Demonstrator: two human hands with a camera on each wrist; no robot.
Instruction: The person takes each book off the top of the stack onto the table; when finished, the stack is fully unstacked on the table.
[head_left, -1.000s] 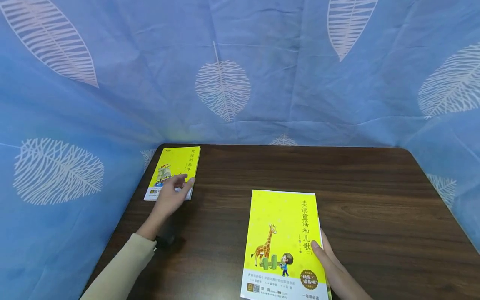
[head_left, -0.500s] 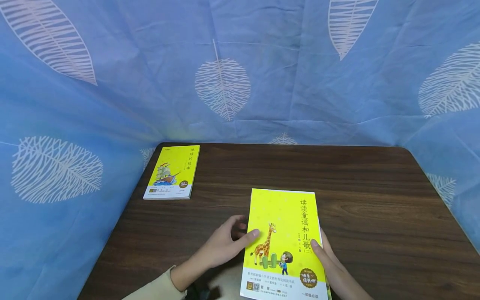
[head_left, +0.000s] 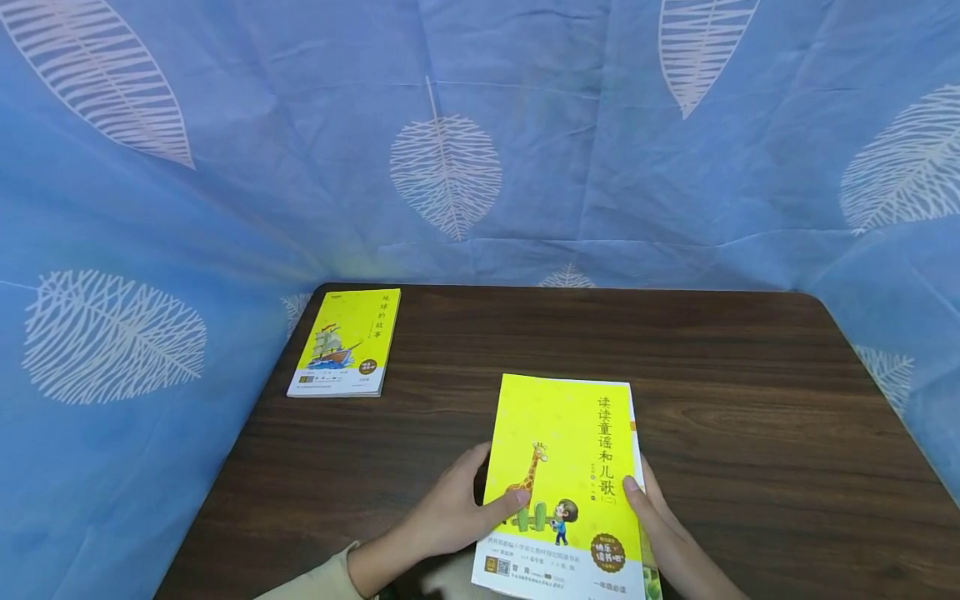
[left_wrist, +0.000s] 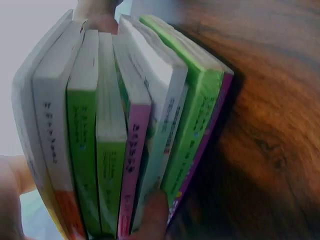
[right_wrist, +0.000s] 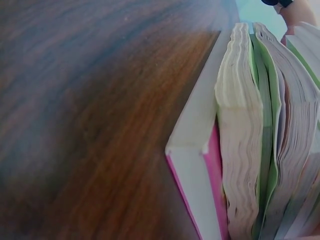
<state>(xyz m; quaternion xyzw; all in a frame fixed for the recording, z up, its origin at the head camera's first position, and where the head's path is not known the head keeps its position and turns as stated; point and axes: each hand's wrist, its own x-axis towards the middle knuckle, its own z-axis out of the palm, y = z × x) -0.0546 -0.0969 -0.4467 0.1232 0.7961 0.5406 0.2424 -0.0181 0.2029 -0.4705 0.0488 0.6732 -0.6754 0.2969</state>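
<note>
In the head view a stack of books lies at the front of the table, topped by a yellow book with a giraffe and a child on its cover. My left hand grips the stack's left side, thumb over the cover. On the opposite side, my right hand holds the edge with its thumb at the cover's margin. Green, pink and white spines show in the left wrist view, with a fingertip against them. The right wrist view shows the page edges, somewhat fanned apart.
Another yellow book with a sailing ship lies at the table's far left corner, apparently on more books. The dark wooden table ends at a blue leaf-patterned cloth on the back and both sides.
My left hand has come from the ship book to the stack and taken hold of its left side. The giraffe book has slid slightly left, baring the edge of a book beneath. My right hand stays put.
</note>
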